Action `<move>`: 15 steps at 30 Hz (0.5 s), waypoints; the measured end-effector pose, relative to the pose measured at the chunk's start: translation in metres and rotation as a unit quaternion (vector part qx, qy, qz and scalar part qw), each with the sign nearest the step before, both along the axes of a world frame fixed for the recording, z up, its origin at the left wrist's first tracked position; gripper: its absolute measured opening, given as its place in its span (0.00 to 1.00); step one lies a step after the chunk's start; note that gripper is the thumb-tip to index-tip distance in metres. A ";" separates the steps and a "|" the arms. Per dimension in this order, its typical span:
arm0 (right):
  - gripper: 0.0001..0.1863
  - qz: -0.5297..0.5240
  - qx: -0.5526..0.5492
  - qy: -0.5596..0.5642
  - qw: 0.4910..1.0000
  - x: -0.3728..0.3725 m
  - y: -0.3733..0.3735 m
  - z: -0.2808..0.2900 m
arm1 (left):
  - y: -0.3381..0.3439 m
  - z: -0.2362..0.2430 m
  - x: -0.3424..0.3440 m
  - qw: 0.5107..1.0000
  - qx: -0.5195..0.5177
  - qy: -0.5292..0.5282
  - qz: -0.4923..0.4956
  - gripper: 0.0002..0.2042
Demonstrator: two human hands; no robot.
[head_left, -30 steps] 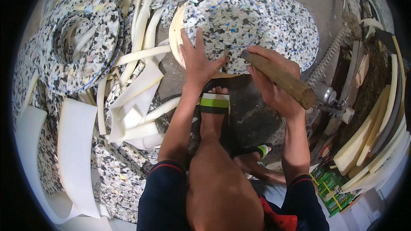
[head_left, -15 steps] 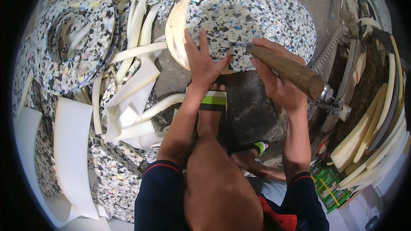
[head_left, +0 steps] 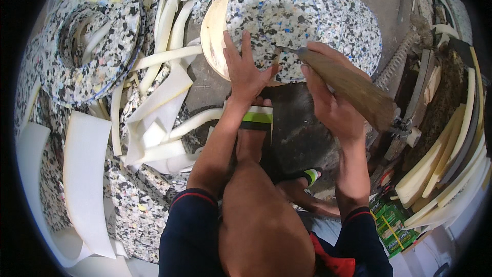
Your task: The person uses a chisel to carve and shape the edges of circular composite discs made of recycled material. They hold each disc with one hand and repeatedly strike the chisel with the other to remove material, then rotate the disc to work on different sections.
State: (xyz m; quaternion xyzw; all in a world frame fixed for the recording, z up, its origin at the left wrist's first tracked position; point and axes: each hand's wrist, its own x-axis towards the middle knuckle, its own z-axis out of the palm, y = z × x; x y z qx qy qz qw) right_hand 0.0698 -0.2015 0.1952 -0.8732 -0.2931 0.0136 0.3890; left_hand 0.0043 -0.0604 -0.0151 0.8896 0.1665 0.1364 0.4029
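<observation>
A round speckled foam disc [head_left: 287, 18], marked with a thin blue circle, lies in front of me over a pale yellowish disc [head_left: 215, 33]. My left hand [head_left: 246, 72] rests on its near left edge, fingers spread, with nothing in them. In my right hand [head_left: 338, 95] is a wooden-handled knife [head_left: 351, 84], gripped by its thick brown handle. Its narrow dark blade points left over the disc, near the blue line; whether the tip touches the foam I cannot tell. A second speckled disc [head_left: 361, 36] shows behind on the right.
Speckled foam rings [head_left: 115, 66] are stacked at the left, among white foam strips [head_left: 169, 59] and a curved white sheet [head_left: 87, 174]. Long foam offcuts [head_left: 446, 159], wood pieces [head_left: 420, 82] and green packets [head_left: 394, 225] lie at the right. My sandalled foot [head_left: 256, 115] is close to the disc.
The knife's handle has tilted and its dark blade now shows, pointing left over the disc. My right hand has shifted slightly; my left hand stays spread on the foam.
</observation>
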 end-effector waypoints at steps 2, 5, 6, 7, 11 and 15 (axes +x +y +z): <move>0.11 0.003 0.006 -0.028 1.000 -0.004 -0.003 0.003 | -0.001 -0.001 -0.001 1.000 0.006 0.000 0.001 0.59; 0.11 -0.020 0.008 0.013 1.000 -0.006 0.000 0.004 | -0.001 -0.002 0.000 1.000 0.001 0.008 0.000 0.59; 0.11 -0.022 0.027 0.026 0.999 -0.005 0.004 0.002 | -0.001 -0.002 0.001 1.000 -0.003 0.006 -0.001 0.59; 0.11 -0.024 0.025 0.037 0.999 -0.004 0.008 -0.001 | 0.000 -0.002 0.001 1.000 -0.005 0.003 -0.002 0.60; 0.11 -0.007 0.052 -0.026 0.998 -0.001 0.013 -0.010 | 0.000 -0.001 0.001 1.000 -0.014 0.023 -0.002 0.60; 0.10 -0.068 0.083 0.016 0.994 -0.008 0.002 -0.010 | -0.001 -0.002 -0.002 1.000 -0.017 0.012 -0.003 0.60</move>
